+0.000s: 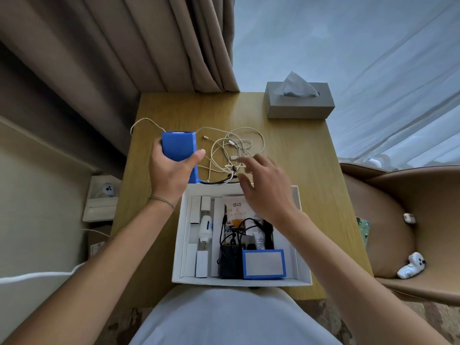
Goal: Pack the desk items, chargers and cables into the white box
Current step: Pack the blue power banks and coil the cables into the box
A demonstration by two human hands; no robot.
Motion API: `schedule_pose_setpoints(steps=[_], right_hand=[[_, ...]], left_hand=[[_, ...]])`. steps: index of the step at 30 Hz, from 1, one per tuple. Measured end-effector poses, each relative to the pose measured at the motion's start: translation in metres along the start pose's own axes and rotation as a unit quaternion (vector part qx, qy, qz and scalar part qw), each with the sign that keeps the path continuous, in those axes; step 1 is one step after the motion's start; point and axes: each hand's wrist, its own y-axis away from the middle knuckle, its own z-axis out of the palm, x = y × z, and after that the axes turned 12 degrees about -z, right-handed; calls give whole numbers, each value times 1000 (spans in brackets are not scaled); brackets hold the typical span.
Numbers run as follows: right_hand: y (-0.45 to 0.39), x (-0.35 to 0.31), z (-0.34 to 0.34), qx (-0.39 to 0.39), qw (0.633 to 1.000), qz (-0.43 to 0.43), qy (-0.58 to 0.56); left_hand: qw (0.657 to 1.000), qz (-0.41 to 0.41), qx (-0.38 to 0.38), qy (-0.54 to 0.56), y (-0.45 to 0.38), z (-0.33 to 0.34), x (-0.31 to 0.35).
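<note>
**Blue box in hand, cables on the desk**

I see my left hand [171, 168] wrapped around a tall blue rectangular box [179, 146] above the wooden desk [293, 155]. My right hand [263, 185], fingers spread and empty, hovers over tangled white cables [231, 150] beyond the open white cardboard box [302, 267].

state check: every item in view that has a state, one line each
white box: open, partly filled
blue box: gripped in left hand, lifted
right hand: open, empty, above the cables
white cables: tangled, loose on desk
tissue box: tissue sticking out
</note>
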Motion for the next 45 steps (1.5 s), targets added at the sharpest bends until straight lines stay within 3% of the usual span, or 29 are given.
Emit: schedule_pose_setpoints(steps=[2,6,9,14,21,26,28,29,31,33,35,37,41,45], right_hand=[[-19,-10,7,-69,997,-34,-27],[-38,-8,27,-169,981,-75,48],[-35,9,36,-175,977,-96,72],[-27,40,42,-146,985,-28,82],[-28,66,43,-142,982,-16,121],[-35,68,38,-253,952,37,169],[-46,59,27,-285,947,56,139],[-53,51,19,-254,960,43,107],[-65,23,7,-121,992,-32,21],[-75,-11,0,-55,989,-136,-25],[-83,-34,1,-94,970,-224,-6],[-85,-43,0,-166,955,-246,-14],[-83,-30,-13,-269,947,-158,-73],[-76,-8,-34,-339,910,-75,-225]], left_hand=[[999,49,-1,-19,5,0,10],[991,128,4,-44,13,-4,30],[987,155,26,-46,14,-13,40],[979,186,72,-43,12,-31,54],[973,184,135,-38,0,-49,57],[978,154,137,26,-4,-55,59],[979,148,135,37,-3,-58,60],[979,146,133,40,-2,-58,60],[981,142,124,44,0,-58,60],[983,133,112,54,2,-56,61],[986,114,97,72,4,-53,62],[988,103,82,83,6,-52,64],[991,109,35,68,6,-59,64],[993,107,-55,2,7,-64,55]])
